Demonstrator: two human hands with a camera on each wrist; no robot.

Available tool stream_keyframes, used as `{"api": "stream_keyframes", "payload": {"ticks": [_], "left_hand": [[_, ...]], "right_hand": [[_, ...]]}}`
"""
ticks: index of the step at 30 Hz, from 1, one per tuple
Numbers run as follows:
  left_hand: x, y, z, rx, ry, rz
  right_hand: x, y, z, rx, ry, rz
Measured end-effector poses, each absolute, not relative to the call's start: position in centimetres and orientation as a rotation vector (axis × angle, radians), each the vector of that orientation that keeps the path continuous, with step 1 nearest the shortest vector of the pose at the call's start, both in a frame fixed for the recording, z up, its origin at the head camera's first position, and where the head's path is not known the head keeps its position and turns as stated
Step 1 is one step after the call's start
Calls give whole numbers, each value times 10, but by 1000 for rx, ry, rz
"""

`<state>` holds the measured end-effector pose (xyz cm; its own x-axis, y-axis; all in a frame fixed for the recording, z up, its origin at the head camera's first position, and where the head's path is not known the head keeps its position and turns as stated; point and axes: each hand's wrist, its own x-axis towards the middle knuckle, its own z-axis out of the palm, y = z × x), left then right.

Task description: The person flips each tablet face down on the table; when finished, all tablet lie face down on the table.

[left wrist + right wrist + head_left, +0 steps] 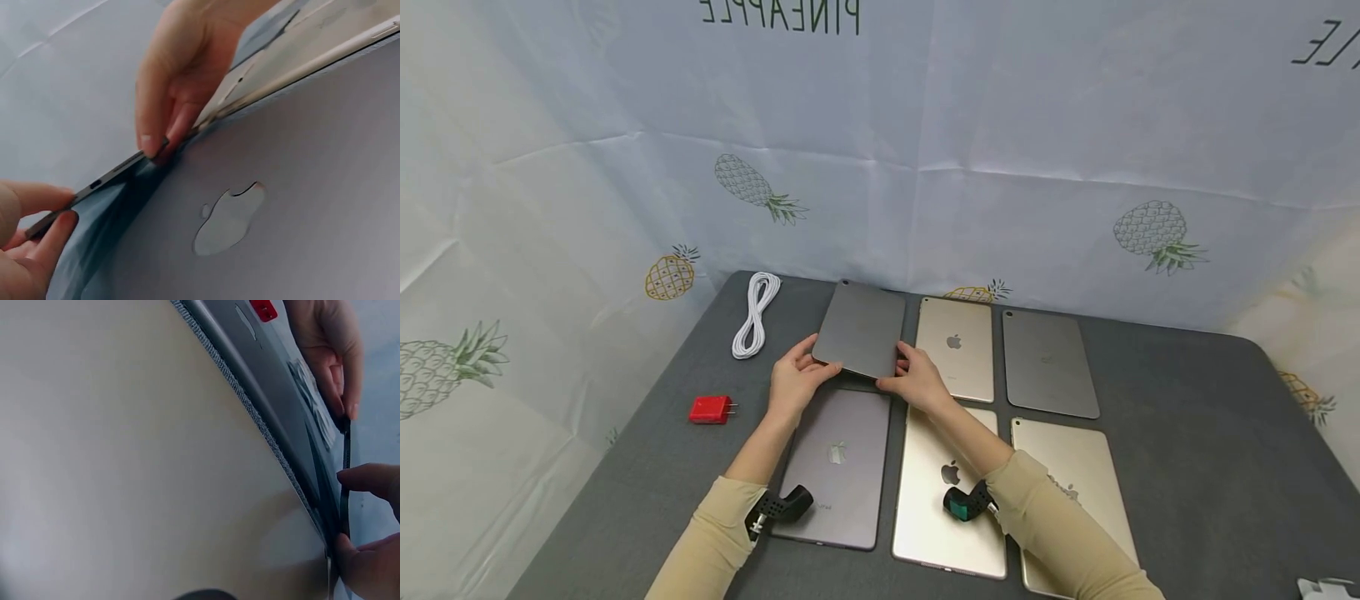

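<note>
Both hands hold a dark grey tablet (861, 327), back side up, by its near corners at the back of the table. My left hand (795, 379) pinches the near left corner between thumb and fingers. At the near right corner, my right hand (917, 379) has the same kind of pinch. The left wrist view shows the near edge raised, with the glossy screen side underneath. Just in front of it lies a larger grey tablet (835, 467), its apple logo facing up. A gold tablet (951, 492) lies under the right forearm.
Right of the held tablet lie a small gold tablet (957, 358) and another grey tablet (1051, 367). One more gold tablet (1067, 458) is partly hidden by the right sleeve. At left are a coiled white cable (754, 317) and a red charger plug (711, 409). A pineapple-print cloth (880, 208) hangs behind.
</note>
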<state>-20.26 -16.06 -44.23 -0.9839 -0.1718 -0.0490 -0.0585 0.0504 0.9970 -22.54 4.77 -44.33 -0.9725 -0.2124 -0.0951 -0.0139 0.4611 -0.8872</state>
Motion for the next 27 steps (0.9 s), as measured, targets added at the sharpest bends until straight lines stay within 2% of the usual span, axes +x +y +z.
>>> {"api": "stream_keyframes", "payload": {"ticks": [10, 19, 27], "left_hand": [[-205, -175, -443, 227, -2594, -1734], [-209, -179, -449, -55, -2687, -1164], [-212, -181, -448, -85, -2727, -995]], "right_hand": [[-230, 49, -448, -285, 2645, -1385], [-230, 48, -447, -340, 2658, -1328], [-232, 48, -445, -321, 2670, -1298]]}}
